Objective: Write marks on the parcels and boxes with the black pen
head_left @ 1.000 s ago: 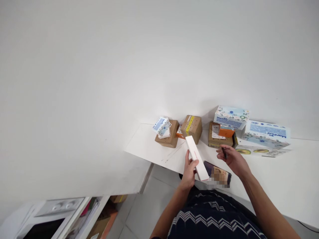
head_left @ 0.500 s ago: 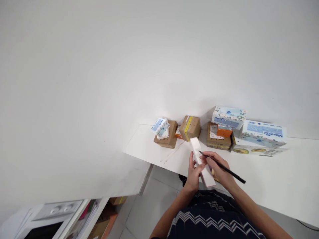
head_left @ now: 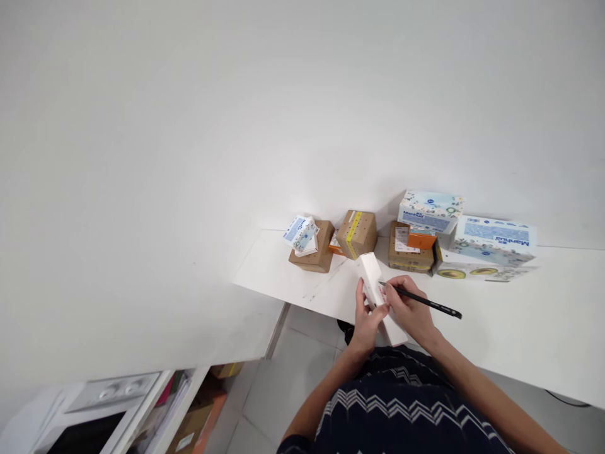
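A long, narrow white box (head_left: 370, 270) is tilted in front of my body, its far end near the yellow-taped carton. My left hand (head_left: 367, 325) is closed around the box's left side, the thumb lying across its top face. In my right hand (head_left: 410, 310) a black pencil or pen (head_left: 432, 304) is pinched in a writing grip, its tip at the box's upper face. Whether the tip touches the surface I cannot tell. Part of the box is hidden by my fingers.
Along the wall on the white table (head_left: 562, 315) stand a brown carton (head_left: 322, 247) with small boxes on it, a yellow-taped carton (head_left: 363, 234), another carton (head_left: 411, 260) with an orange box (head_left: 422, 240), and blue-white Manhua boxes (head_left: 494, 239). A shelf (head_left: 189, 391) is at lower left.
My right hand has come left to the white box, and the pencil or pen has swung tip-first onto its upper face. The box moved slightly right. The phone-like object is now hidden.
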Motion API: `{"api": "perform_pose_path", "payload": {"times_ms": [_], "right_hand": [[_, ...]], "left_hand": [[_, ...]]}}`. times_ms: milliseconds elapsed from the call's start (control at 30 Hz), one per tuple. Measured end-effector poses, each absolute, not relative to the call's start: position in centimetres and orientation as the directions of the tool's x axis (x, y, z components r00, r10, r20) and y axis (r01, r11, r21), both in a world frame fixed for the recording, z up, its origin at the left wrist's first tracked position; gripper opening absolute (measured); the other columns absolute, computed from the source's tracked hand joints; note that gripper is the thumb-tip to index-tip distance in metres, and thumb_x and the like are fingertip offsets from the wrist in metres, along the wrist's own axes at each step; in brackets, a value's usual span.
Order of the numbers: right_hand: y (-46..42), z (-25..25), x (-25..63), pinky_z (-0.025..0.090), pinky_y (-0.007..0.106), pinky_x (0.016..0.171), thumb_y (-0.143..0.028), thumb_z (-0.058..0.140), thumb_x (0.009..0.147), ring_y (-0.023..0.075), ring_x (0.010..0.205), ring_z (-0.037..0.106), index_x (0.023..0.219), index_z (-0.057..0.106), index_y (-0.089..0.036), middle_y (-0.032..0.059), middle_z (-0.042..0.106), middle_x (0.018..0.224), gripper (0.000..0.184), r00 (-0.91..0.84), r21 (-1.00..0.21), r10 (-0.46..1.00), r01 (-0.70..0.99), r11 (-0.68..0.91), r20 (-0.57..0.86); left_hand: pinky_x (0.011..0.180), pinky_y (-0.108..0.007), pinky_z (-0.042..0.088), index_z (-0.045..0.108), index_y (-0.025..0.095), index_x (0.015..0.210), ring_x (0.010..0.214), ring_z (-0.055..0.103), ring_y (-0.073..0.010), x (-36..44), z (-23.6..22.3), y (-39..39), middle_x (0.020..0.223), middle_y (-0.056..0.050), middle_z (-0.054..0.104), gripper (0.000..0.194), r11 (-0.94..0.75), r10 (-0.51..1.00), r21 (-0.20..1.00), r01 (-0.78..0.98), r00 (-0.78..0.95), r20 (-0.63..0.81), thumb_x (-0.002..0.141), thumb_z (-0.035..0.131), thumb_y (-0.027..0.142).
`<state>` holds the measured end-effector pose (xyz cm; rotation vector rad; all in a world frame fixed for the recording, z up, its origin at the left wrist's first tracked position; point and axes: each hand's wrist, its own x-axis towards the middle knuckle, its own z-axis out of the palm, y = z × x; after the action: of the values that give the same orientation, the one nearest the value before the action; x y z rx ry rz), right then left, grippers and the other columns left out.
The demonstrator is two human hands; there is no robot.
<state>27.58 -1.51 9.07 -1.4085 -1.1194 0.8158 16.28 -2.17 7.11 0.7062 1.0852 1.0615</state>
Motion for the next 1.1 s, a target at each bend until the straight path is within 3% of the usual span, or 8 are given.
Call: {"api": "perform_pose_path", "payload": {"times_ms": [467, 633, 733, 833, 867, 967, 1100], "right_hand": [[-1.4, 8.8, 27.3, 0.044, 0.026, 0.059, -0.030, 0.056, 0.085, 0.0130, 0.060, 0.055, 0.075, 0.055, -0.021, -0.0015, 0.060, 0.067, 0.013, 0.246, -0.984, 0.961, 0.154, 0.086, 0.123], [-1.6, 9.2, 27.1, 0.040, 0.022, 0.047, -0.036, 0.060, 0.085, 0.0096, 0.049, 0.049, 0.075, 0.054, -0.021, -0.0038, 0.057, 0.060, 0.019, 0.269, -0.994, 0.963, -0.095, 0.057, 0.030], [-1.2, 8.6, 27.7, 0.036, 0.018, 0.039, -0.038, 0.063, 0.084, 0.0073, 0.044, 0.047, 0.076, 0.054, -0.021, -0.0044, 0.058, 0.059, 0.021, 0.302, -0.941, 0.950, -0.337, 0.025, -0.083], [0.1, 5.9, 29.5, 0.036, 0.014, 0.036, -0.030, 0.069, 0.081, 0.0058, 0.045, 0.049, 0.074, 0.055, -0.019, -0.0025, 0.062, 0.062, 0.019, 0.289, -0.779, 0.884, -0.616, -0.122, -0.368], [0.6, 4.4, 30.3, 0.036, 0.013, 0.035, -0.026, 0.071, 0.079, 0.0053, 0.044, 0.049, 0.072, 0.056, -0.018, -0.0021, 0.063, 0.061, 0.018, 0.240, -0.664, 0.828, -0.721, -0.199, -0.507], [1.9, -0.4, 32.8, 0.039, 0.011, 0.034, -0.014, 0.065, 0.081, 0.0051, 0.041, 0.050, 0.070, 0.055, -0.016, 0.0012, 0.064, 0.059, 0.015, 0.169, -0.551, 0.729, -0.770, -0.322, -0.664], [2.1, -5.8, 35.1, 0.040, 0.011, 0.030, -0.009, 0.051, 0.088, 0.0071, 0.036, 0.049, 0.073, 0.055, -0.017, -0.0009, 0.058, 0.050, 0.017, 0.122, -0.454, 0.621, -0.790, -0.411, -0.774]], "left_hand": [[0.097, -0.036, 0.043, 0.016, 0.026, 0.151, 0.117, 0.055, -0.0262, 15.4, 5.7, -2.6, 0.128, -0.012, 0.057, 0.101, 0.316, 0.948, 0.904, -0.287, 0.132, -0.290, 0.070, 0.077, 0.037], [0.092, -0.035, 0.045, 0.024, 0.029, 0.149, 0.108, 0.058, -0.0243, 15.3, 5.7, -2.6, 0.131, -0.010, 0.055, 0.096, 0.289, 0.957, 0.917, -0.275, 0.091, -0.275, 0.068, 0.076, 0.033], [0.089, -0.034, 0.046, 0.029, 0.030, 0.147, 0.105, 0.057, -0.0234, 15.2, 5.6, -2.5, 0.131, -0.008, 0.054, 0.090, 0.294, 0.956, 0.922, -0.252, 0.055, -0.289, 0.068, 0.074, 0.030], [0.087, -0.030, 0.046, 0.028, 0.029, 0.147, 0.104, 0.057, -0.0209, 15.0, 5.7, -2.3, 0.130, -0.008, 0.052, 0.087, 0.301, 0.953, 0.923, -0.241, 0.036, -0.301, 0.071, 0.070, 0.026], [0.087, -0.029, 0.047, 0.027, 0.029, 0.147, 0.103, 0.057, -0.0200, 14.9, 5.7, -2.2, 0.131, -0.008, 0.051, 0.086, 0.298, 0.954, 0.924, -0.239, 0.028, -0.300, 0.072, 0.069, 0.026], [0.085, -0.028, 0.047, 0.026, 0.030, 0.148, 0.103, 0.056, -0.0195, 14.8, 6.0, -1.9, 0.133, -0.008, 0.049, 0.088, 0.285, 0.957, 0.926, -0.250, 0.011, -0.291, 0.072, 0.069, 0.025], [0.084, -0.028, 0.047, 0.027, 0.031, 0.148, 0.104, 0.056, -0.0201, 14.8, 6.0, -1.7, 0.135, -0.008, 0.048, 0.089, 0.275, 0.959, 0.923, -0.270, 0.009, -0.283, 0.070, 0.071, 0.027]]}}
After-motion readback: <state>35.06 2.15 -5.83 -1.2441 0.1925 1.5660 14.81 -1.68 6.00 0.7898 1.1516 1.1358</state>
